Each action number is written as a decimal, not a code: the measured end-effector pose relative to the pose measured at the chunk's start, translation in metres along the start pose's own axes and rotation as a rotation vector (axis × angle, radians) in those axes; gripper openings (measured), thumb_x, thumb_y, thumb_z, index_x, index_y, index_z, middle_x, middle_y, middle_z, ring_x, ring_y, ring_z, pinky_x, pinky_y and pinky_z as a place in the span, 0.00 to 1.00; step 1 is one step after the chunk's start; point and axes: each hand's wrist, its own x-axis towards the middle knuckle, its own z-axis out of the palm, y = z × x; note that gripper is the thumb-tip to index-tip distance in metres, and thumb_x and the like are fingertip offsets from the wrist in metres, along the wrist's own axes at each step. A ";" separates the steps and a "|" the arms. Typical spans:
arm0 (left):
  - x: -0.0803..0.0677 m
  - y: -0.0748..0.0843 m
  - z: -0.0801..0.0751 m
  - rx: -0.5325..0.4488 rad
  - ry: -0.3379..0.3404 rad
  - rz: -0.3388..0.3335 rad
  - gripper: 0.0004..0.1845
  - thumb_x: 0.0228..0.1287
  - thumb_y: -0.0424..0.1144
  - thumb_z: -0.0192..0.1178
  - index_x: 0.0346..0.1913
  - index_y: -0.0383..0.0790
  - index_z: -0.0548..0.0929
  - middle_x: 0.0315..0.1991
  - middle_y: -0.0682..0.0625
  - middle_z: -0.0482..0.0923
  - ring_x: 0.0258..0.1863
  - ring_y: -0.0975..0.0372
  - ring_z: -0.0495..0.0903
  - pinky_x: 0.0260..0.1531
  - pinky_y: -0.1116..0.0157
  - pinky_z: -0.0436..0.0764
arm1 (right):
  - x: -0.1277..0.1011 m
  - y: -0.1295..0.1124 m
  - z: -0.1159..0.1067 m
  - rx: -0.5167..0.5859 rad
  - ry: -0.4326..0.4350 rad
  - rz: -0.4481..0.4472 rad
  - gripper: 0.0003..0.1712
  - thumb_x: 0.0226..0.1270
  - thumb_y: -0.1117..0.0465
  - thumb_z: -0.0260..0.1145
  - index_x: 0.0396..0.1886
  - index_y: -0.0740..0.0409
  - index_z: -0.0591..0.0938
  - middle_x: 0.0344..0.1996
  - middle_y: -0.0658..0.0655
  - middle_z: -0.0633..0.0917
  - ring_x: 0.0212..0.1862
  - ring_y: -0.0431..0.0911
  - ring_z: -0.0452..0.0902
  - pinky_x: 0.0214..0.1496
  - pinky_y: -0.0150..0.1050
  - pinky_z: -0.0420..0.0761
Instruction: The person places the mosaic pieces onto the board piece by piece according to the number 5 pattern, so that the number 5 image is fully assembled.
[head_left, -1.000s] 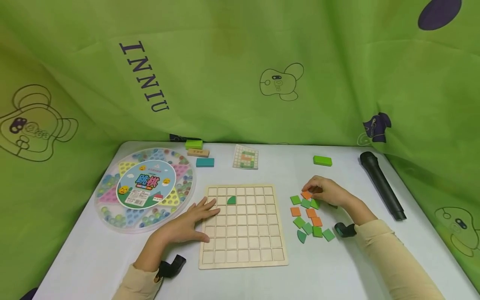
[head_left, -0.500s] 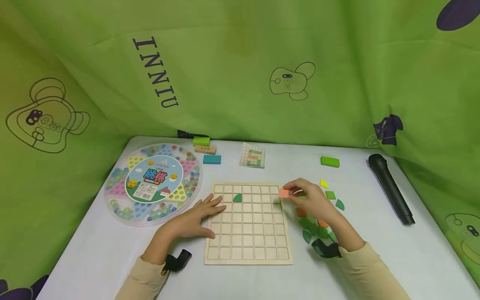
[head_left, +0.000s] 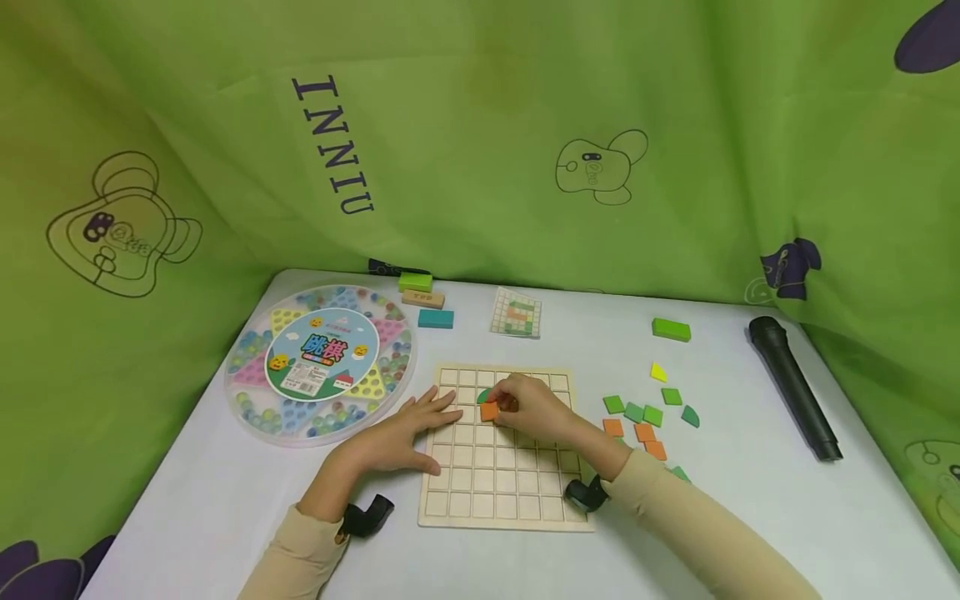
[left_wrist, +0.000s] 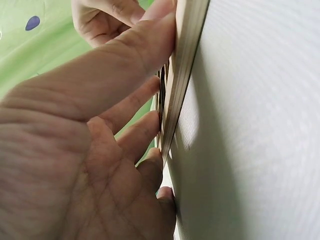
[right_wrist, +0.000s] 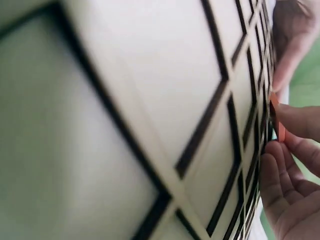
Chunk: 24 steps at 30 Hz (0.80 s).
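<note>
A wooden grid board (head_left: 495, 483) lies flat on the white table. My right hand (head_left: 534, 408) pinches an orange square tile (head_left: 489, 412) over the board's upper part, just below a green quarter-round tile (head_left: 483, 395) that it partly covers. In the right wrist view the orange tile (right_wrist: 278, 120) is tilted between thumb and fingers, close to the grid. With fingers spread, my left hand (head_left: 405, 433) rests on the board's left edge; in the left wrist view its thumb (left_wrist: 125, 60) touches the board's side (left_wrist: 182, 65).
Several green and orange tiles (head_left: 633, 412) and a yellow one (head_left: 657, 372) lie right of the board. A round marble game box (head_left: 251, 417) stands left. Behind are a pattern card (head_left: 516, 312) and small blocks (head_left: 436, 318). A black microphone (head_left: 795, 387) lies far right.
My right hand picked up the orange square tile from the loose tiles and carried it left over the board. My left hand has stayed on the board's edge. The head view has shifted slightly.
</note>
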 end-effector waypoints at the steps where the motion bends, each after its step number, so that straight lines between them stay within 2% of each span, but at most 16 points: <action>1: 0.000 0.000 0.000 -0.001 -0.002 0.000 0.44 0.52 0.48 0.68 0.72 0.45 0.61 0.77 0.48 0.42 0.75 0.47 0.32 0.70 0.40 0.39 | 0.001 0.000 0.001 -0.014 -0.009 -0.004 0.13 0.60 0.63 0.68 0.45 0.58 0.82 0.37 0.51 0.80 0.39 0.40 0.75 0.41 0.32 0.78; 9: 0.001 -0.002 0.002 -0.005 -0.001 0.006 0.44 0.51 0.49 0.68 0.72 0.45 0.61 0.77 0.48 0.43 0.75 0.48 0.33 0.71 0.41 0.38 | 0.002 -0.004 0.006 -0.082 -0.016 -0.034 0.16 0.58 0.63 0.70 0.46 0.61 0.81 0.38 0.52 0.79 0.39 0.41 0.74 0.42 0.33 0.78; 13: 0.001 -0.003 0.003 -0.004 -0.002 -0.004 0.44 0.51 0.48 0.68 0.72 0.45 0.62 0.77 0.47 0.43 0.75 0.47 0.33 0.71 0.41 0.38 | -0.009 0.001 -0.002 -0.021 0.021 -0.013 0.21 0.59 0.63 0.69 0.52 0.61 0.79 0.43 0.54 0.81 0.45 0.44 0.77 0.48 0.37 0.80; 18: 0.000 -0.001 0.003 -0.011 0.001 -0.016 0.44 0.50 0.48 0.69 0.71 0.43 0.63 0.76 0.46 0.43 0.75 0.46 0.33 0.70 0.41 0.37 | -0.046 0.019 -0.025 0.124 0.161 0.009 0.24 0.61 0.64 0.67 0.58 0.62 0.77 0.51 0.59 0.81 0.53 0.52 0.77 0.55 0.48 0.79; 21: 0.001 -0.001 0.002 -0.015 0.000 -0.010 0.44 0.51 0.47 0.68 0.71 0.43 0.63 0.76 0.46 0.43 0.75 0.47 0.33 0.71 0.42 0.37 | -0.075 0.039 -0.036 0.124 0.227 0.066 0.24 0.61 0.63 0.67 0.58 0.60 0.77 0.53 0.58 0.80 0.54 0.54 0.77 0.54 0.51 0.79; 24: 0.003 -0.002 0.002 -0.013 0.001 -0.004 0.44 0.51 0.48 0.68 0.71 0.43 0.62 0.77 0.47 0.43 0.75 0.47 0.33 0.71 0.42 0.37 | -0.099 0.059 -0.046 0.073 0.257 0.131 0.23 0.61 0.64 0.67 0.57 0.60 0.77 0.52 0.57 0.81 0.52 0.53 0.79 0.51 0.47 0.81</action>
